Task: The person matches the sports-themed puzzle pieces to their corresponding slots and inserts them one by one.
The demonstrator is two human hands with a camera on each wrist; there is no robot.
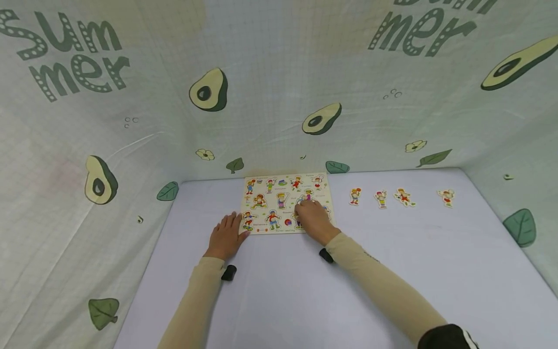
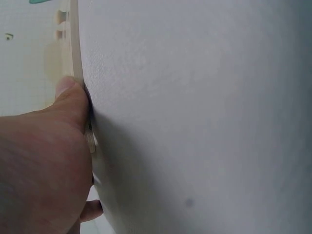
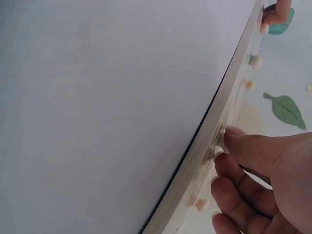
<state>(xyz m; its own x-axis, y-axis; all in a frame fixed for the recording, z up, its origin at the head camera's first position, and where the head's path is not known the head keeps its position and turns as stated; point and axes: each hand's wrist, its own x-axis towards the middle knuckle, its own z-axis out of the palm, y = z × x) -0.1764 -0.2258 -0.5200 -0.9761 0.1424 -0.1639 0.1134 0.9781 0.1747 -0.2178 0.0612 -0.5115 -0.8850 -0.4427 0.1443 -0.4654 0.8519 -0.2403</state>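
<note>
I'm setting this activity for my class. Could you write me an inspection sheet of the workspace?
Surface: pale, smooth-looking table.
Job's things: picture board with colourful sporty figures and small knobs, at the table's far side; four loose figure pieces lie to its right.
Clutter: nothing seen.
Hands: left hand at the board's near left corner, thumb on it; right hand over the board's right part, fingers curled; whether they pinch a knob is unclear.
Cables: nothing seen.
Surroundings: cloth printed with avocados, leaves and "Summer" lettering, behind and on both sides.
</note>
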